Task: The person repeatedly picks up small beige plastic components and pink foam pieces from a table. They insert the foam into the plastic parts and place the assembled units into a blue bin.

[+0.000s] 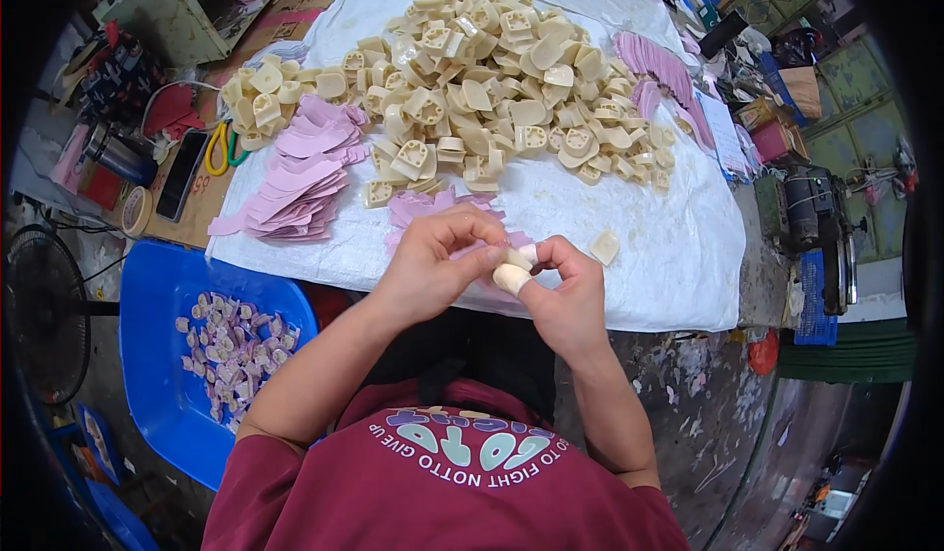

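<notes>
In front of my body, at the table's near edge, my left hand (444, 256) and my right hand (570, 300) meet with fingers pinched together. Between them is a small cream plastic heel (515, 258), mostly hidden by the fingers. Pale wraps cover the thumb and index fingertip of my right hand. Some pink cut pieces (418, 207) lie just beyond my left hand, and pink also shows beneath the fingers. One loose cream heel (605, 246) rests to the right of my right hand. A big heap of cream heels (472, 89) stands behind.
A stack of pink cut pieces (300, 173) is on the left of the white cloth (678, 276); more pink strips (659, 64) lie far right. At lower left, a blue tub (157, 354) contains pink-covered pieces. Scissors (218, 150), a phone (182, 175) and tape (137, 211) sit further left.
</notes>
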A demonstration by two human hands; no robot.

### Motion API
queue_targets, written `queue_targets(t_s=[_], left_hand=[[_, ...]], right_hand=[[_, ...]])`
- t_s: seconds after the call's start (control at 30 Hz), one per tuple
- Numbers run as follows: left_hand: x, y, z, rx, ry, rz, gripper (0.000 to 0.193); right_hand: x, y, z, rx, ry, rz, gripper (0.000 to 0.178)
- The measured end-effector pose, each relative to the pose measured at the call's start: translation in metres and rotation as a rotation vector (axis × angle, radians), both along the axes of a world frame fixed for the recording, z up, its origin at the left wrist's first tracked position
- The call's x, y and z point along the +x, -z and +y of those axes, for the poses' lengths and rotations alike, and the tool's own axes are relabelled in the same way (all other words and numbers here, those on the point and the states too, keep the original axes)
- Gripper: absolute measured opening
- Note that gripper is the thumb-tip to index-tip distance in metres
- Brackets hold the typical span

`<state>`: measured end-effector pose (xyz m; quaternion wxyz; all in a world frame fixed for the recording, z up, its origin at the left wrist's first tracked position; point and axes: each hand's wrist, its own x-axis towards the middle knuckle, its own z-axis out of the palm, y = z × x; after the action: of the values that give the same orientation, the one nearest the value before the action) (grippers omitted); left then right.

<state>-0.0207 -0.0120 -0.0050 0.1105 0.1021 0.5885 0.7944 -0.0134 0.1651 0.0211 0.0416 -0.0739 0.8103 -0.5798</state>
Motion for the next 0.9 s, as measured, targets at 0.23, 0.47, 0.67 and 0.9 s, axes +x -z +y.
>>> queue_targets(t_s=[0.23, 0.47, 0.67, 0.9], left_hand=[[0.004, -0.021, 0.0, -0.529, -0.18, 0.403, 0.006], [0.025, -0.006, -0.002, 0.143, 0.019, 0.012, 0.014], [0.038, -0.019, 0.002, -0.043, -0.261, 0.406, 0.019], [0.036, -0.038, 0.008, -0.357, -0.263, 0.9, 0.027]], right_hand=[[-0.001, 0.003, 0.003, 0.024, -0.09, -0.02, 0.015], [-0.001, -0.017, 0.013, 0.27, -0.24, 0.383, 0.035], [0.022, 0.004, 0.013, -0.517, 0.033, -0.06, 0.05], [0.03, -0.017, 0.024, -0.79, -0.067, -0.207, 0.021]])
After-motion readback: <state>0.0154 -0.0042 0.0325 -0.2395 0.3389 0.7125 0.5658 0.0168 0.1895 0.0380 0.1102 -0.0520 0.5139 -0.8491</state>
